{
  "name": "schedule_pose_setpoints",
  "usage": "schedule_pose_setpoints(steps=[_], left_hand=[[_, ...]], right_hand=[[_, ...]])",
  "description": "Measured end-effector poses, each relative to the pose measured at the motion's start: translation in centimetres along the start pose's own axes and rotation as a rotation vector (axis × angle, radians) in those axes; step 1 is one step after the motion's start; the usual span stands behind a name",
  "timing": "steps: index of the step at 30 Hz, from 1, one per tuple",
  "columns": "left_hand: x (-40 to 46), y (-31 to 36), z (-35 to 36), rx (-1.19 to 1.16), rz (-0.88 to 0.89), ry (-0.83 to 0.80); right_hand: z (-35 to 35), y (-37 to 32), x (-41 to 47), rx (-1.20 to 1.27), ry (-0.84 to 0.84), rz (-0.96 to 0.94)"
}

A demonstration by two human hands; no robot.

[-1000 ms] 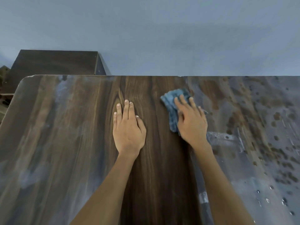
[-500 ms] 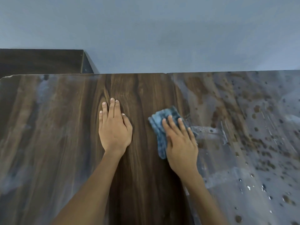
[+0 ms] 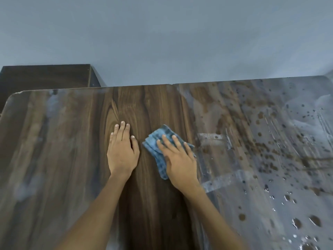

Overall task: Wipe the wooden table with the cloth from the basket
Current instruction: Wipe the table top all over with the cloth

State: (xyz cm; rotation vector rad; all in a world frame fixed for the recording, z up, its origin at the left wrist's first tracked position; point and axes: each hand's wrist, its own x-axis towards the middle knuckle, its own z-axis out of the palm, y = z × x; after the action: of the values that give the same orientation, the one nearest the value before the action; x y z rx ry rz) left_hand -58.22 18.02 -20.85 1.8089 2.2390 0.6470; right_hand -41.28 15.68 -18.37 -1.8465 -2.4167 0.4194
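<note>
Near the table's (image 3: 54, 159) middle, our right hand (image 3: 180, 163) presses flat, fingers (image 3: 166, 143) spread, on the folded blue cloth (image 3: 158, 141), left hand (image 3: 122, 152) flat and empty beside; light pressure could smear the right-side droplets (image 3: 266, 147).

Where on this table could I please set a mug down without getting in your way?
The widest free patch is the table surface between its rounded left edge and the left hand. The middle is crowded: the right hand presses the blue cloth beside it. Right of that, the surface is bare but wet and spotted.
</note>
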Motion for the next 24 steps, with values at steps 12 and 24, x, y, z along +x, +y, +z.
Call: schedule_pose_setpoints(steps=[12, 24], left_hand=[[-5.0, -0.8, -0.6, 0.022, 0.026, -0.039], [-11.5, -1.0, -2.2, 0.032, -0.022, -0.069]], right_hand=[[0.0, -1.8, -0.3, 0.113, -0.069, -0.172], [-0.8, -0.1, -0.7, 0.091, 0.086, 0.229]])
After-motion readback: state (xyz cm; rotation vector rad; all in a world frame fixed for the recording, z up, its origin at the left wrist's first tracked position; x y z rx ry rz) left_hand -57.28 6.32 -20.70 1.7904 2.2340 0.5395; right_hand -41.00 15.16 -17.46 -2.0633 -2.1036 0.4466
